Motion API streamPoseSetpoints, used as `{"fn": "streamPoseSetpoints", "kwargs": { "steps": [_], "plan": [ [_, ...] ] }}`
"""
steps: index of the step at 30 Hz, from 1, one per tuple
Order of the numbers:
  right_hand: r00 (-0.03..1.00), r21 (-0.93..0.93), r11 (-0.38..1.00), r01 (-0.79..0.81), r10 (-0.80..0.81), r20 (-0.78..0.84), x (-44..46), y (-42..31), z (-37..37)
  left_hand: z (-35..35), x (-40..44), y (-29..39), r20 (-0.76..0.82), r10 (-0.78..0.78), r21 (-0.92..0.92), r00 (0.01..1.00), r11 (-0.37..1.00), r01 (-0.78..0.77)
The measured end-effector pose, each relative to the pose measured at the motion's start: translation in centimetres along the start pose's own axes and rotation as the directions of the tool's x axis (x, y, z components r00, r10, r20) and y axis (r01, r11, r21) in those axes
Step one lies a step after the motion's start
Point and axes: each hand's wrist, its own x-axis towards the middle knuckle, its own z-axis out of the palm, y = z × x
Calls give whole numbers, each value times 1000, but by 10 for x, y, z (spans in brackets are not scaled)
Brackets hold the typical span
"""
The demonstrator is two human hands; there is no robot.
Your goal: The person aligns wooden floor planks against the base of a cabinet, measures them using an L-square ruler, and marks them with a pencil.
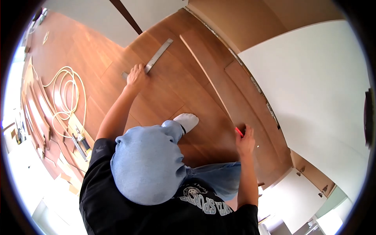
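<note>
My left hand (pixel 137 77) is closed over a metal square (pixel 159 54) lying on the wood floor. One arm of it reaches up and to the right. A short end shows left of the fingers, and its corner is hidden under the hand. My right hand (pixel 245 141) is closed around a red pencil or marker (pixel 239 132), its tip hard to make out. It rests at the near end of a loose floor plank (pixel 213 72), which lies on the laid boards close to the wall side. My knee and a white-socked foot (pixel 187 121) are between the hands.
White cabinet panels (pixel 309 74) rise on the right, along a rough floor edge. At left lie a coiled cream hose (pixel 74 92), stacked wood strips (pixel 37 113) and a yellow-and-black tool (pixel 83 140). A white panel (pixel 94 19) stands at the top.
</note>
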Motion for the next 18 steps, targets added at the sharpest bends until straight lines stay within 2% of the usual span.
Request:
{"fn": "streamPoseSetpoints", "kwargs": {
  "steps": [1, 3, 4, 6, 7, 8, 10, 11, 12, 13, 14, 16, 18],
  "plan": [
    [1000, 1, 1000, -8, 8, -2, 1, -6, -8, -6, -11, -3, 12, -50, 10, 999, 999, 50],
    [980, 119, 989, 93, -70, -184, 1, -21, -29, -13, -28, -10, 28, -143, 49, 989, 989, 142],
    [980, 117, 989, 85, -62, -187, 0, -29, -41, -15, -34, -18, 30, -188, 78, 982, 980, 185],
    [959, 305, 952, 32, 57, -277, -4, -49, -70, -10, -39, -52, 86, -215, 154, 973, 968, 200],
    [950, 522, 852, -39, 194, -246, -9, -61, -84, -8, -42, -62, 93, -234, 183, 968, 959, 215],
    [949, 523, 851, -37, 194, -249, -13, -72, -101, -10, -44, -68, 95, -255, 211, 962, 950, 231],
    [903, 767, 636, 84, 277, -328, -20, -89, -134, -22, -49, -53, 72, -219, 218, 973, 955, 199],
    [901, 767, 636, 85, 280, -332, -22, -93, -147, -31, -49, -38, 52, -181, 224, 982, 961, 165],
    [871, 766, 600, 233, 222, -438, -25, -96, -160, -39, -47, -20, 53, -174, 222, 983, 962, 158],
    [824, 743, 554, 374, 169, -541, -27, -97, -171, -48, -46, 4, 69, -53, 63, 996, 997, 49],
    [822, 769, 486, 416, 161, -547, -24, -102, -180, -58, -47, 32, 67, 68, -100, 995, 993, -61],
    [808, 797, 353, 490, 161, -567, -17, -119, -191, -88, -53, 103, 114, 344, -340, 932, 895, -289],
    [820, 816, 377, 439, 203, -535, -11, -136, -183, -85, -56, 148, 42, 560, -443, 827, 753, -487]
  ]
}}
